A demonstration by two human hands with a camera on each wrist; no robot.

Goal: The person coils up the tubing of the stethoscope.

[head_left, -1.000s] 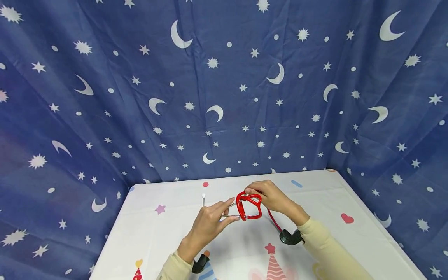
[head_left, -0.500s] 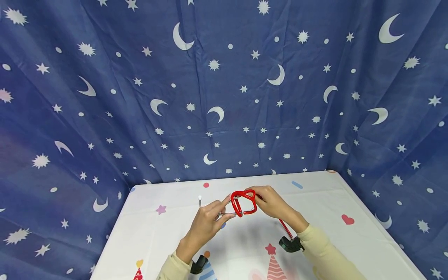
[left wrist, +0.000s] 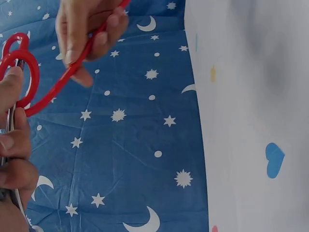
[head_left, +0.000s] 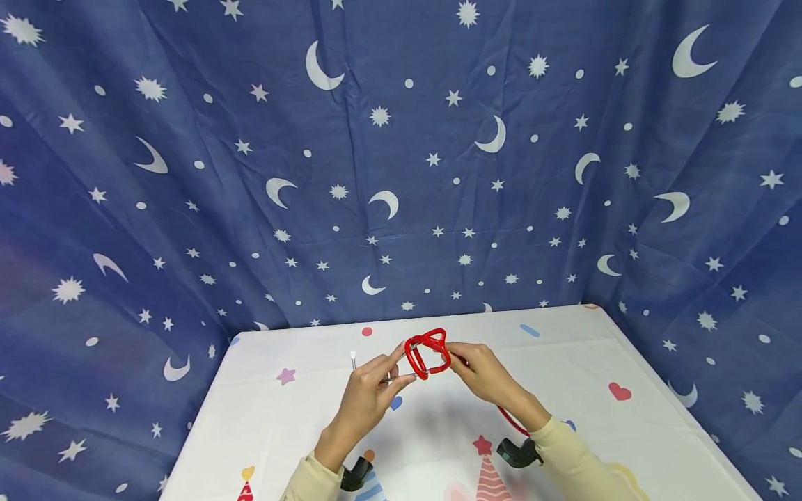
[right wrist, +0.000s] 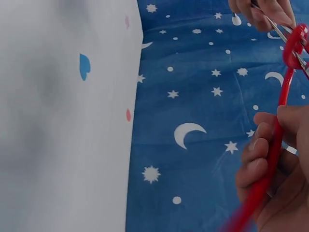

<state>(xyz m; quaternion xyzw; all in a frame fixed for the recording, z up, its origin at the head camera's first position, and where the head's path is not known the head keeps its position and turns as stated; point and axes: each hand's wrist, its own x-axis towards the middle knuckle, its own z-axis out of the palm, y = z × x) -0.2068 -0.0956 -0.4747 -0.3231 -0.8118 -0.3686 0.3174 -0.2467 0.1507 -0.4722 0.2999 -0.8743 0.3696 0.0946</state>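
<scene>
My left hand (head_left: 366, 393) grips thin silver metal rods (left wrist: 10, 118), with thumb and forefinger stretched toward the red loops. A white tip (head_left: 353, 355) stands up behind that hand. Smooth red cord (left wrist: 53, 92) is wound in several loops round the far ends of the rods, one loop rising at the top. Just right of the loops, my right hand (head_left: 489, 376) pinches the cord between thumb and curled fingers. In the right wrist view the cord (right wrist: 275, 145) runs taut from the rods through this hand, its loose length trailing toward the wrist. Both hands are raised over the table.
A white tablecloth (head_left: 282, 417) printed with hearts, stars and party hats covers the table. Behind it hangs a blue curtain (head_left: 401, 264) with moons and stars. Small black cameras sit on the left wrist (head_left: 357, 474) and right wrist (head_left: 519, 452).
Both hands and the loops have shifted slightly left. My right hand has dropped from the top of the loops to their right side, and a red loop now stands free above it.
</scene>
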